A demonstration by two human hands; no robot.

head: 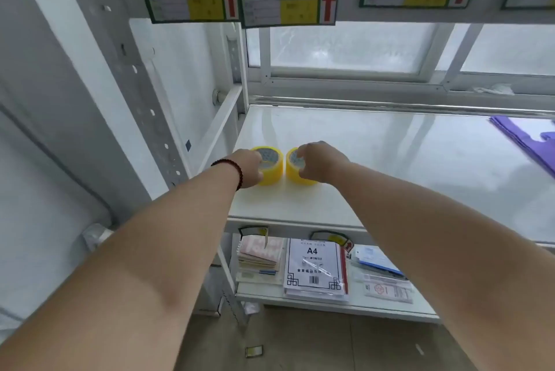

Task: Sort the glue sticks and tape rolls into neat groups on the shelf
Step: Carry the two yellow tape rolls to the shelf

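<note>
**Two yellow tape rolls held side by side on the shelf**

The left tape roll (pixel 271 165) and the right tape roll (pixel 295 168) stand flat at the front left of the white shelf (pixel 390 160), just beside each other with a narrow gap between. The left hand (pixel 250 168), a dark bead bracelet (pixel 234 168) on its wrist, has its fingers curled round the left roll. The right hand (pixel 319 162) curls its fingers over the right roll. Purple bags (pixel 528 142) lie far right; an A4 paper pack (pixel 313 270) sits on the shelf below.
</note>
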